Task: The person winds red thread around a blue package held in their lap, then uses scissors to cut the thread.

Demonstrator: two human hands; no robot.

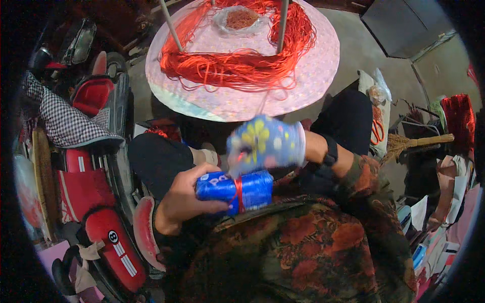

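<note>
My bare left hand (pixel 184 194) grips a blue, shiny wrapped package (pixel 260 189) by its left end, just above my lap. Around the package's middle runs a band of red cord (pixel 239 194). My right hand (pixel 265 144) wears a blue flowered glove and is slightly blurred right above the package. Its fingers are closed on the red cord where it rises from the package's top. On the round table ahead lies a large loop of red cord (pixel 227 70), spread around upright poles (pixel 172 28).
A clear plastic bag (pixel 237 20) of reddish strands sits on the pale round table (pixel 202 103). At the left stands a red and black vehicle (pixel 113 247). Orange-handled scissors (pixel 377 132) and a straw broom (pixel 419 143) lie to the right, near stacked papers (pixel 447 242).
</note>
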